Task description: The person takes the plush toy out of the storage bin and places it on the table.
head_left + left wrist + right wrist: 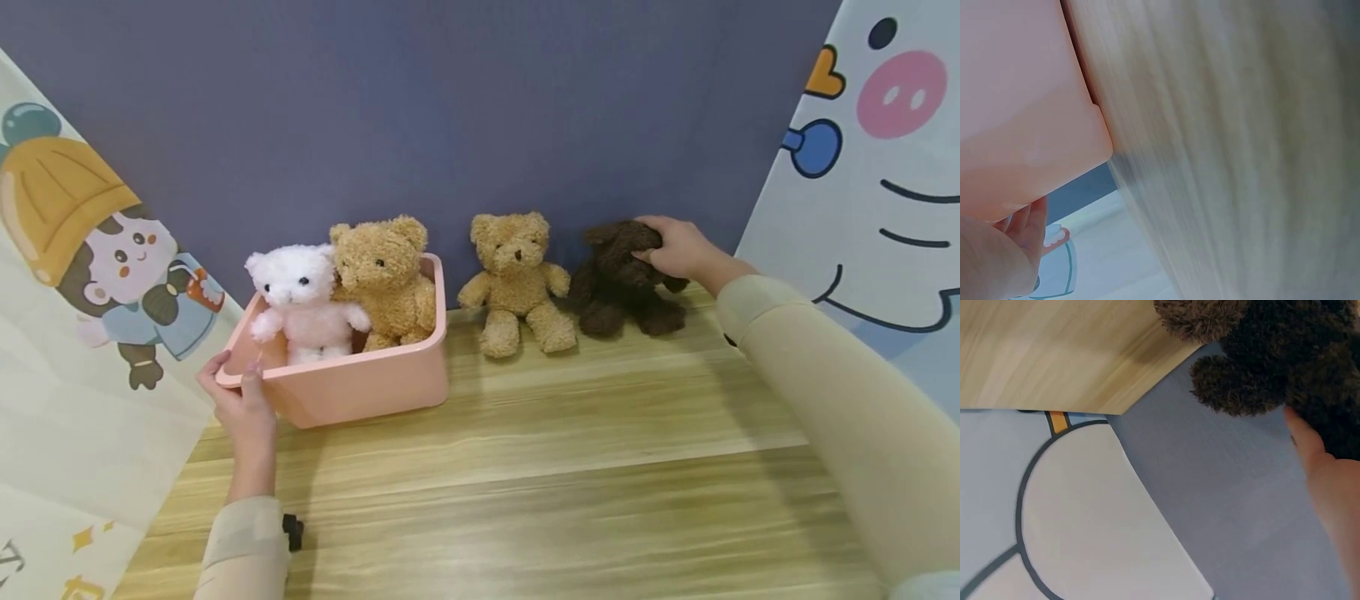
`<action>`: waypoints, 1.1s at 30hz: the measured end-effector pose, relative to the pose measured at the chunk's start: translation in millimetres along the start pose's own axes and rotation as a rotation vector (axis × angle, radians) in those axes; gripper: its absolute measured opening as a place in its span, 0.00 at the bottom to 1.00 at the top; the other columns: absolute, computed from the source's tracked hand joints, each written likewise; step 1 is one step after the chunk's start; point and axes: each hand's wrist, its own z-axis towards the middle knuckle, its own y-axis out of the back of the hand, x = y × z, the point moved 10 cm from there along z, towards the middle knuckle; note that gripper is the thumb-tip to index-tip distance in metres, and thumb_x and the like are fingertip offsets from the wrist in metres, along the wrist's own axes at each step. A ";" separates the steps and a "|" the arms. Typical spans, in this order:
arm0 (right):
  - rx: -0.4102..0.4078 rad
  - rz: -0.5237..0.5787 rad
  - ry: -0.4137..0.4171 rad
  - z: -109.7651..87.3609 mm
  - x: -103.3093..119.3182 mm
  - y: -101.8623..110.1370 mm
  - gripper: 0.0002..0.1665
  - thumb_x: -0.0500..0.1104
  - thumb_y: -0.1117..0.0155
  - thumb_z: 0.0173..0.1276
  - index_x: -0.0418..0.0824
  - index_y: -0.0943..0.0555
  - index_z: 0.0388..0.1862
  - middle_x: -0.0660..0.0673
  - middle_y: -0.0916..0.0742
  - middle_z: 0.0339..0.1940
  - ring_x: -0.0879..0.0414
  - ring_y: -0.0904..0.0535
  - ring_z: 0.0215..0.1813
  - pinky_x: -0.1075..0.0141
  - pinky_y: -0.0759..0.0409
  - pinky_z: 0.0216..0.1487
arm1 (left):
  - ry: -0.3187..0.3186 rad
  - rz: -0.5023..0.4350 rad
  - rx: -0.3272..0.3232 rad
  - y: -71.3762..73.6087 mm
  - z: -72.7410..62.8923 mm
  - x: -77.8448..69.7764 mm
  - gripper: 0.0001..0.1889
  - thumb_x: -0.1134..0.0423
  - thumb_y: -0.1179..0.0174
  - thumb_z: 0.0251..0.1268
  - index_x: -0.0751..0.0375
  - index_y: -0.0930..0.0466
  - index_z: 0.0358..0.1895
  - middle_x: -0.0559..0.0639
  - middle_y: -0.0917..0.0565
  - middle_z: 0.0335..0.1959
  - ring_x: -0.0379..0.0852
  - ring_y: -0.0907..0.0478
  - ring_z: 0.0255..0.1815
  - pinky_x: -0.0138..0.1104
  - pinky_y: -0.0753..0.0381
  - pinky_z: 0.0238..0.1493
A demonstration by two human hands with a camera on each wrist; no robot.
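A pink plastic bin (360,387) stands at the left of the wooden table. Inside it sit a white teddy bear (307,304) in pale pink and a tan teddy bear (386,287). My left hand (246,408) grips the bin's near left corner, thumb over the rim; in the left wrist view its fingers (1025,228) lie against the bin wall. To the right, my right hand (678,248) holds a dark brown teddy bear (618,279) by the head. The right wrist view shows the brown bear's fur (1272,356) beside the hand, the grip partly hidden.
Another tan teddy bear (517,283) sits between the bin and the brown bear. Behind them rises a blue-grey wall (465,108). Cartoon-printed panels flank the wooden table (525,517), one at the left (120,275) and one at the right (862,217).
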 end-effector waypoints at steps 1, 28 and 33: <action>0.015 -0.011 -0.005 1.9 0.8 -1.4 0.44 0.38 0.50 0.82 0.42 0.55 0.91 0.25 0.49 0.88 0.27 0.29 0.74 0.40 0.30 0.55 | 0.000 0.005 0.001 0.4 -0.1 -0.4 0.26 0.50 0.49 0.77 0.40 0.37 0.75 0.59 0.25 0.77 0.41 0.25 0.66 0.30 0.26 0.71; 0.148 0.017 -0.201 16.6 -3.3 -14.5 0.45 0.42 0.60 0.82 0.36 0.66 0.89 0.21 0.51 0.87 0.56 0.37 0.22 0.41 0.30 0.57 | 0.056 0.019 0.054 -3.3 1.3 0.5 0.26 0.50 0.52 0.79 0.39 0.40 0.76 0.54 0.29 0.81 0.48 0.29 0.72 0.39 0.30 0.82; 0.159 0.012 -0.205 21.9 2.5 -16.1 0.47 0.40 0.61 0.79 0.36 0.66 0.89 0.21 0.51 0.87 0.60 0.47 0.20 0.47 0.28 0.47 | 0.059 0.021 0.048 -1.9 1.8 2.7 0.25 0.51 0.53 0.78 0.39 0.40 0.75 0.55 0.29 0.81 0.47 0.29 0.72 0.37 0.30 0.80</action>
